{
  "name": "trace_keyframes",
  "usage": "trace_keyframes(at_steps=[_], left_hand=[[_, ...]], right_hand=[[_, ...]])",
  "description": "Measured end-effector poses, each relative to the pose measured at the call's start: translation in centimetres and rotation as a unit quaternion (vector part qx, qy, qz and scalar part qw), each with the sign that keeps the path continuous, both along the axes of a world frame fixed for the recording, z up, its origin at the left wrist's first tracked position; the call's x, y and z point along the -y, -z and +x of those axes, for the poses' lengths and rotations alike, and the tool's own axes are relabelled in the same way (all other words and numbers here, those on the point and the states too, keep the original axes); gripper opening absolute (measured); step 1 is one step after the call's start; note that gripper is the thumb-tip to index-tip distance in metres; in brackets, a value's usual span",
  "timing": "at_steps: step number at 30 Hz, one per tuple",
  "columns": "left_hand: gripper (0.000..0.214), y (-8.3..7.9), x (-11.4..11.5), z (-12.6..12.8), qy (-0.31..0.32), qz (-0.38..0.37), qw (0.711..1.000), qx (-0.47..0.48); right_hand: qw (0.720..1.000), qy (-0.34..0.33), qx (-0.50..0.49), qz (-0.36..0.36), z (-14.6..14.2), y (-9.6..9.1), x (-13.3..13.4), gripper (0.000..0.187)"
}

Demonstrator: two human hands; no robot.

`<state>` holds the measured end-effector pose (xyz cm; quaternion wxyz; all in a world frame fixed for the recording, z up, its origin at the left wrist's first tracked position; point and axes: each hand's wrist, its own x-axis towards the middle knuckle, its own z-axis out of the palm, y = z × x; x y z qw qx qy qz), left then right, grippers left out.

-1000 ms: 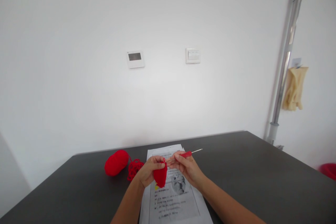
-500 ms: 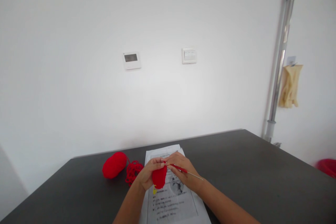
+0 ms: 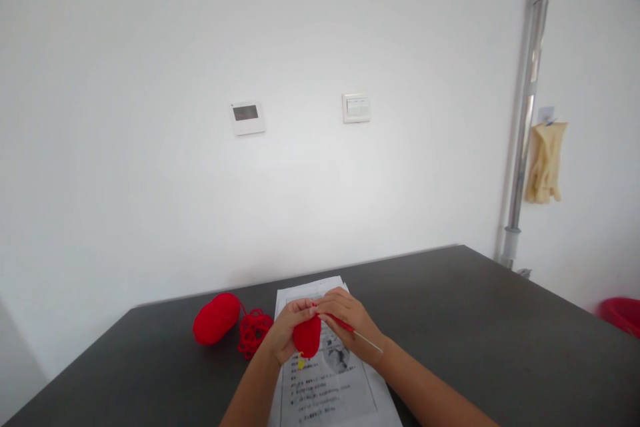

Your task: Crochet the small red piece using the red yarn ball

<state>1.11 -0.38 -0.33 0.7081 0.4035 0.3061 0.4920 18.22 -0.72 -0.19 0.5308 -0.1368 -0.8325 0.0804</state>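
Observation:
My left hand [image 3: 289, 328] pinches the upper edge of a small red crochet piece [image 3: 307, 337], which hangs down below the fingers. A yellow stitch marker [image 3: 301, 361] dangles from the lower edge of the piece. In my right hand [image 3: 353, 320] is a crochet hook [image 3: 367, 341] with a red grip and a metal shaft pointing back to the lower right. The hook's tip meets the top of the piece, hidden between the fingertips of both hands. A red yarn ball [image 3: 217, 319] and a loose tangle of red yarn [image 3: 255, 332] lie left of my hands.
Printed sheets [image 3: 330, 400] lie under my hands on the dark table [image 3: 450, 320]. Behind stands a white wall with a display panel [image 3: 247, 119] and a switch plate [image 3: 356, 108]. Yellowish gloves [image 3: 546, 163] hang near a metal pipe [image 3: 525, 120]; a red object [image 3: 620, 315] is at far right.
The crochet piece and yellow marker have swung slightly to the right and the piece is turned a little. Both hands keep their hold. The view has shifted slightly.

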Motion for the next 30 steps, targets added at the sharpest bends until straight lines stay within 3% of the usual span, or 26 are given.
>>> trace_keyframes(at_steps=[5,14,30], left_hand=[[0.021,-0.4,0.3,0.2,0.001,0.016,1.0,0.014],[0.044,-0.6,0.2,-0.3,0.035,0.03,0.999,-0.009],[0.046,0.4,-0.6,0.0,-0.027,0.041,0.996,-0.073]], right_hand=[[1.0,-0.005,0.003,0.019,0.1,-0.1,0.0,0.019],[1.0,-0.013,0.016,-0.004,0.2,0.0,-0.3,0.019],[0.993,0.026,-0.017,-0.117,-0.4,1.7,-1.2,0.015]])
